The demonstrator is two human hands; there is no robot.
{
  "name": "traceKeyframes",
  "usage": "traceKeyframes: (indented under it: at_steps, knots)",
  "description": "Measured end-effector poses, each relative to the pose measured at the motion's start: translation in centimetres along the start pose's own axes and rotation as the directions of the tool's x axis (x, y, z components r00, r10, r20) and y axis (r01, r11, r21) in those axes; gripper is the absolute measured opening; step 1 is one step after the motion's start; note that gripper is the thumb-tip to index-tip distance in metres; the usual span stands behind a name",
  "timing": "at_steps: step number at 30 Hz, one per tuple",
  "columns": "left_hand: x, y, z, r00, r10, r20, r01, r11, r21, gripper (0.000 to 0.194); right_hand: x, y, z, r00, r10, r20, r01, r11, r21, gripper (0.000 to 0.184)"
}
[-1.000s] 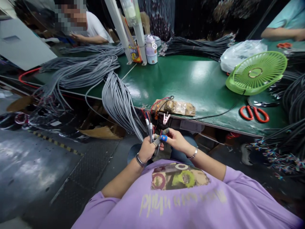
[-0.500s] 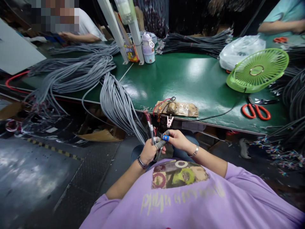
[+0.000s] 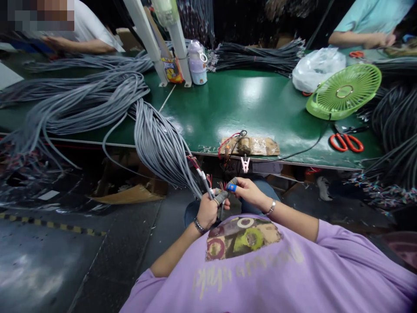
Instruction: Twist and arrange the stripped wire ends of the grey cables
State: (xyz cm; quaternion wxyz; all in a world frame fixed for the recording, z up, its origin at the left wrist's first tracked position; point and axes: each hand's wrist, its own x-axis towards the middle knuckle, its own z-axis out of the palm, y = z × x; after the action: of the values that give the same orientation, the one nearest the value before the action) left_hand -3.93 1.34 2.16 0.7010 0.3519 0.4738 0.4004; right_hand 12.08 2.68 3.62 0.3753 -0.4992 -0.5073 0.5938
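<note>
Grey multi-core cables (image 3: 207,184) with stripped ends are gripped in my left hand (image 3: 210,209), whose thumb wears a grey covering. Red and other coloured wires stick up from the cable ends. My right hand (image 3: 249,191), with a blue band and a grey covering on its fingertips, pinches the thin coloured wires (image 3: 223,186) close beside the left thumb. A thick bundle of grey cables (image 3: 159,143) hangs over the table edge just left of my hands. Beyond them, a pink clip (image 3: 245,164) sits at the edge by a taped board (image 3: 260,146) with red and black leads.
The green table (image 3: 247,104) bears a green fan (image 3: 345,91), red-handled scissors (image 3: 347,142), a plastic bag (image 3: 317,69) and a lilac bottle (image 3: 197,63). Black cables (image 3: 395,117) lie at right, more grey cables (image 3: 94,100) at left. Two co-workers sit across the table.
The view has shifted, so the table things slide left. My hands stay together; the held cables now lean further left, and the right fingertips have drawn slightly away from the left thumb.
</note>
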Motion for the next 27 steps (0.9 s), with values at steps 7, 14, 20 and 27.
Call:
traceKeyframes:
  at_steps: [7, 14, 20, 27]
  knots:
    - [0.0, 0.1, -0.7, 0.988, -0.024, 0.152, 0.013, 0.997, 0.075, 0.034, 0.1, -0.2, 1.2, 1.000, 0.002, 0.002, -0.002, 0.999, 0.050, 0.034]
    - [-0.3, 0.1, -0.3, 0.990, 0.003, 0.139, -0.003, 1.000, 0.001, 0.034, -1.0, 0.2, 1.5, 0.991, 0.034, -0.126, -0.023, 0.996, 0.089, 0.036]
    - [-0.6, -0.1, 0.5, 0.993, 0.017, 0.120, -0.019, 1.000, 0.013, 0.036, -1.8, 0.4, 1.1, 0.984, 0.031, -0.174, -0.009, 0.992, 0.129, 0.036]
    - [-0.8, 0.0, 2.0, 0.996, 0.063, 0.055, -0.065, 0.998, 0.023, 0.036, -2.1, -0.1, -0.3, 0.987, 0.007, -0.163, 0.012, 0.994, 0.113, 0.036]
